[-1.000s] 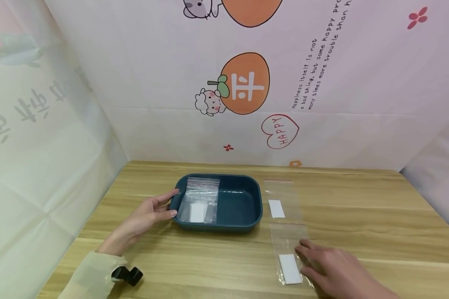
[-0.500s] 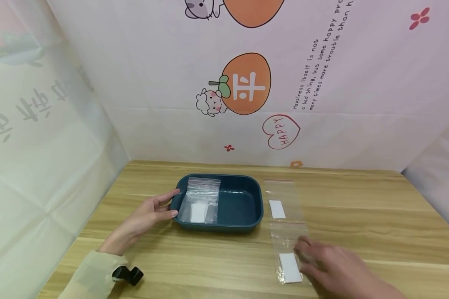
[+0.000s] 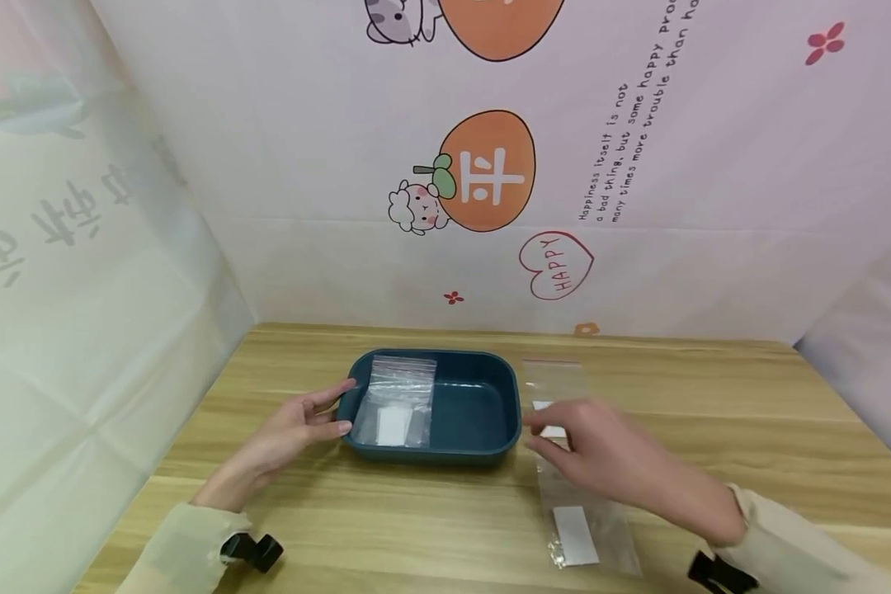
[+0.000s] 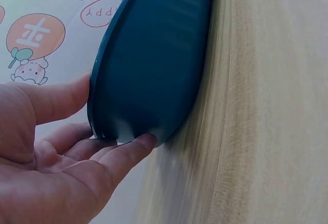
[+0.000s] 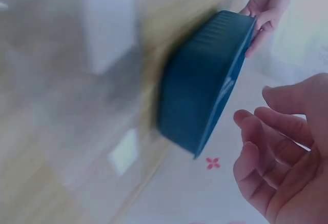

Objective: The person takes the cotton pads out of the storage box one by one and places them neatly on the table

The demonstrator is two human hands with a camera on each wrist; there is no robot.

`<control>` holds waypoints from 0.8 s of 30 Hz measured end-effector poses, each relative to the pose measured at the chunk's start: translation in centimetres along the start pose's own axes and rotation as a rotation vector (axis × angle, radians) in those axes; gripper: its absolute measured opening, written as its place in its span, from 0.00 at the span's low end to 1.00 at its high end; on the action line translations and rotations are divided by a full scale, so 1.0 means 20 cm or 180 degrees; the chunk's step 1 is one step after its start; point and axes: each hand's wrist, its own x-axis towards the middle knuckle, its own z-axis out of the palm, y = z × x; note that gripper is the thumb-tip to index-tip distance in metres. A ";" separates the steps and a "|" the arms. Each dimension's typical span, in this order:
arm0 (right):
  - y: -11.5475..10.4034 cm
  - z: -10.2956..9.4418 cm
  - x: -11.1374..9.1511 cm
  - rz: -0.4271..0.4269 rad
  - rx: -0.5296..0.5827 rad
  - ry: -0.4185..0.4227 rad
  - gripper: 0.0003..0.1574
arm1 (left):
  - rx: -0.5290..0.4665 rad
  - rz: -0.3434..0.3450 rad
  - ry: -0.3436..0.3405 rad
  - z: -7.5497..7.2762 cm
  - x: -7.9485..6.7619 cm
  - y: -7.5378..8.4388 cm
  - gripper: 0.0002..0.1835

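Observation:
My left hand (image 3: 289,425) grips the left end of a dark blue rectangular basin (image 3: 471,412), its thumb at the rim and its fingers against the end in the left wrist view. Inside the basin, on the left, a clear zip bag (image 3: 403,378) lies with a white card in it. Over the table just right of the basin is my right hand (image 3: 601,450), fingers loosely bent, with nothing between them in the right wrist view. It partly covers a flat zip bag (image 3: 557,379) holding a white card. A second zip bag (image 3: 575,536) with a white card lies nearer me.
The wooden tabletop (image 3: 750,412) runs back to a printed cloth (image 3: 327,247) behind it. Another pale cloth (image 3: 119,289) hangs along the left side. A black strap piece (image 3: 256,551) sticks out from the left sleeve.
My right hand has left the nearer zip bag and moved forward and left, to beside the basin. My left hand and the basin have stayed in place.

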 end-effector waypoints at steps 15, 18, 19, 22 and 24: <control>0.00 0.17 0.60 -0.0063 0.0386 -0.0459 0.14 | -0.0012 0.0045 -0.0039 0.01 0.00 0.00 0.38; -0.01 0.21 0.68 0.0018 0.0327 -0.0646 0.19 | -0.0015 0.0066 -0.0038 0.01 0.00 0.00 0.38; -0.01 0.23 0.70 0.0042 0.0304 -0.0712 0.21 | -0.0025 0.0065 -0.0041 0.01 0.01 0.00 0.38; -0.01 0.29 0.74 0.0103 0.0283 -0.0864 0.25 | -0.0057 0.0054 -0.0042 0.01 0.01 0.00 0.38; -0.01 0.34 0.77 0.0163 0.0280 -0.0945 0.28 | -0.0075 0.0051 -0.0040 0.00 0.00 -0.01 0.38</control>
